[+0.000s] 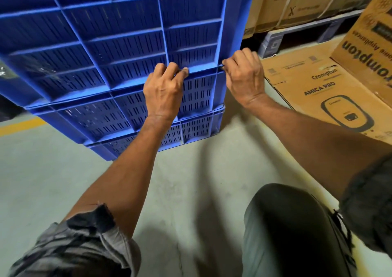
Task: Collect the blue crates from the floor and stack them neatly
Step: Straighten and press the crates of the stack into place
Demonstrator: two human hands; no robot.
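1. A stack of blue crates [118, 49] is standing on the grey floor [42, 170], and both hands are gripping at a seam between two crates near the stack's right corner.
2. The left hand [163, 92] is curling its fingers [169, 67] over the ledge where an upper crate meets the one under it; its grip is closed tight on that rim, with the thumb tip pressing along the edge.
3. The right hand [244, 79] is sitting just beside it at the very corner of the stack, fingers bent and hooking into the same seam, so this grip too is clamped on the crate rim.
4. The crate being held is leaning slightly out of line with the lower crates [148, 126], which are sitting nested on the floor beneath both wrists.
5. To the right, a flat cardboard box [318, 90] printed "Crompton AMICA PRO" is lying just beside the stack's corner, close to the right forearm.
6. A second Crompton carton [364, 35] is tilting over the first one, farther right.
7. Behind them, strapped brown cartons [297, 3] are resting on a grey pallet [297, 35], close to the stack's right side.
8. A yellow floor line [19, 126] is showing at the left edge, passing behind the crates.
9. The person's knee [286, 230], in dark trousers, is bending low near the bottom of the frame, well apart from the crates.
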